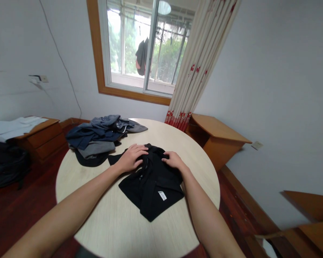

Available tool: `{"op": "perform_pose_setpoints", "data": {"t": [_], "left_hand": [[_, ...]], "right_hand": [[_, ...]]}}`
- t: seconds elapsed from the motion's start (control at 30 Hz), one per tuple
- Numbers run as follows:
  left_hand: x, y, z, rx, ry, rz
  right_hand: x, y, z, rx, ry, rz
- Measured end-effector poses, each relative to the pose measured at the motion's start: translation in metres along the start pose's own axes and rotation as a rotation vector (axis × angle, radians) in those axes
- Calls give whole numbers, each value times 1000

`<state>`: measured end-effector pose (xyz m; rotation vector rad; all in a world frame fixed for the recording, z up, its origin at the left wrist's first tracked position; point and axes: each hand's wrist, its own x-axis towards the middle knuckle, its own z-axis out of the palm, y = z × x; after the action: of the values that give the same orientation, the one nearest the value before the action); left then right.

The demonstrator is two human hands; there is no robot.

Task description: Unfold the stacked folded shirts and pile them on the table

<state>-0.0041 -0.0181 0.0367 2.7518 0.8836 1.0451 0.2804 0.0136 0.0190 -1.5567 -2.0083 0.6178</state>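
Forearms are reaching in from the near edge of the round table (102, 229), whose pale wood-grain top is carrying everything. The left hand (131, 157) and right hand (173, 160) are lying flat, fingers spread, palms pressing on the far part of a black garment (150, 186) at the table's middle, a white label showing on its near fold. This is looking like the smoothing stage of a fold; the next move is likely calling for a grip on one edge and an even turn-over. Just beyond, to the left, a pile of clothes (102, 136) in blue and grey is sitting near the far rim. Farther off, a window (140, 46) and a curtain (199, 64) are standing against white walls.
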Motion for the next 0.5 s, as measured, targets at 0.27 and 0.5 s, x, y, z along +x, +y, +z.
{"op": "perform_pose_setpoints", "data": {"t": [0.27,0.5], "left_hand": [[-2,-18,-43,2,535,-207],[-7,-46,-54,-83,751,-406]], "right_hand": [[1,34,-61,880,1063,232],[10,71,-65,872,1175,365]]}}
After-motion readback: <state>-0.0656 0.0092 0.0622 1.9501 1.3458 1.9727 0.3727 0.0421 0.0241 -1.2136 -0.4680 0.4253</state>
